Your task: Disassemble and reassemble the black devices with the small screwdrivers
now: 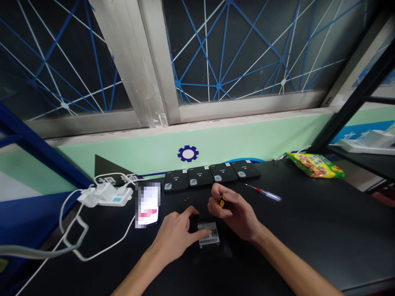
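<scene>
My left hand grips a flat black device at its left side, index finger at the far edge and thumb on the white printed label. The device's dark body blends into the black tabletop, so its outline is hard to make out. Just above its right side, my right hand is closed around a yellow-and-black handled tool. Only the handle end shows; the fingers cover the rest. A couple of tiny bright pieces lie beyond my left fingertips, too small to name.
Several flat black boxes stand in a row along the wall. A clear-handled screwdriver lies right of my hands, a snack bag behind it. To the left are a phone with a blurred screen, a power strip and looping white cables.
</scene>
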The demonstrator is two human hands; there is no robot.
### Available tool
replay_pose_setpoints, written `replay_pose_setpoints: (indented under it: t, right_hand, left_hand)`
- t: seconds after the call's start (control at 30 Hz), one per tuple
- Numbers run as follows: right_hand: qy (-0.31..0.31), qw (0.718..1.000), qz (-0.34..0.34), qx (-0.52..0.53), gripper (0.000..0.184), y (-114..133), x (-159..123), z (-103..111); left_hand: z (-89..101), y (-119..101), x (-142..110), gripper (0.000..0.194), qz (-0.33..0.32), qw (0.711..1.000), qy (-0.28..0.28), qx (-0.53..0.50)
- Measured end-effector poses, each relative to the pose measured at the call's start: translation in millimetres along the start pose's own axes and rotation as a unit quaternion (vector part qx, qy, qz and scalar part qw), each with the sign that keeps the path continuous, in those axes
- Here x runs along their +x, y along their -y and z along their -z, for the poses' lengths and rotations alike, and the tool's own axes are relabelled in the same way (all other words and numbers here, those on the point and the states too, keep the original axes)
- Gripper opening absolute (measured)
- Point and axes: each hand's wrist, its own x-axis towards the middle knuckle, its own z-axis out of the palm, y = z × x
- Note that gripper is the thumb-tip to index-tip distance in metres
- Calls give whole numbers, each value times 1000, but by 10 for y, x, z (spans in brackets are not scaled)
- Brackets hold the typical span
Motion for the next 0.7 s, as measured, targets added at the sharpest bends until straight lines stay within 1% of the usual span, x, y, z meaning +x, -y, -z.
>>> replay_pose_setpoints:
  t: [0.07, 0.13, 0.3, 0.33, 0.4, 0.47, 0.53, 0.63, 0.67, 0.7]
  right_hand:
    - [4, 1000, 3, -4, 21, -2, 7, 1]
    - [3, 1000, 6, -7, 22, -10, 18, 2]
    - [-6, 999, 26, -40, 38, -29, 40, -3]
    - [-16, 998, 36, -46, 38, -31, 41, -8]
    - [-42, 997, 49, -46, 31, -35, 38, -17]
    - [-53, 997, 42, -33, 25, -39, 33, -20]
    - [-40, 999, 24, -17, 30, -45, 26, -14]
    - [-20, 1000, 13, 10, 43, -49, 15, 1]
    - [-16, 1000, 13, 19, 44, -47, 11, 4]
    - [-11, 1000, 12, 26, 40, -44, 7, 6]
  left_hand:
    - [4, -4, -2, 64, -3, 1000, 1, 1]
    - [16, -15, -6, 65, -3, 1000, 1, 3]
    - [60, -56, -18, 64, 3, 1000, 11, 2]
    - [64, -61, -19, 64, 4, 1000, 11, 1]
    - [63, -61, -19, 63, 7, 1000, 9, 3]
    - [52, -51, -17, 63, 6, 1000, 7, 8]
    - [36, -33, -12, 63, 2, 1000, 4, 10]
    - [21, -14, -8, 65, 0, 1000, 7, 6]
    - [21, -12, -8, 65, 0, 1000, 8, 6]
    - [23, -13, -9, 65, 0, 1000, 9, 7]
